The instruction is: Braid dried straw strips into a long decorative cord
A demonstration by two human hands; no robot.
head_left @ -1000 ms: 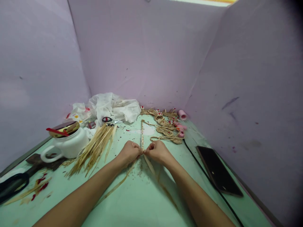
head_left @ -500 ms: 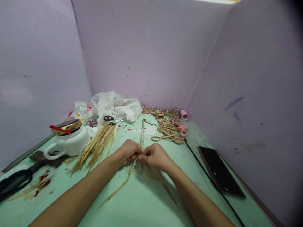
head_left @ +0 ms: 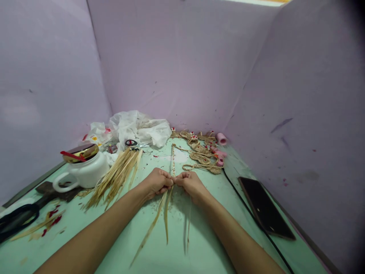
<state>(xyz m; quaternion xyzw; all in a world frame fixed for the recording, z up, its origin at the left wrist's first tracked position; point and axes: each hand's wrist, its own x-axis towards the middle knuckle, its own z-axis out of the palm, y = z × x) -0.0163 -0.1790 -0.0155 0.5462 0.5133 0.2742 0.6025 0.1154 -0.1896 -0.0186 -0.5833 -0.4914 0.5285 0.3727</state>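
Both hands meet at the near end of a thin braid (head_left: 173, 161) of straw-coloured fibre that runs away from me across the table. My left hand (head_left: 158, 181) is closed, pinching the braid's end with thumb and fingers. Close against it, my right hand (head_left: 189, 184) pinches at the same spot, fingertips touching the left ones. Loose fibre strips (head_left: 166, 217) hang toward me below the left hand, and a thin strand (head_left: 189, 224) trails beneath the right. The exact grip on each strip is hidden by the fingers. At its far end the braid joins coiled braided cord (head_left: 201, 156).
On the left are a bundle of dry strips (head_left: 118, 177), a white mug (head_left: 88, 173) with a gold lid, and dark-handled scissors (head_left: 30, 215). White plastic bags (head_left: 139, 127) lie behind. To the right, a phone (head_left: 266, 207) rests beside a black cable (head_left: 242, 205) and a pink glue gun (head_left: 219, 156).
My right hand has shifted slightly, its fingertips now tight against the left's. The loose strips have swung: two now hang near the middle, with a thin strand under the right hand.
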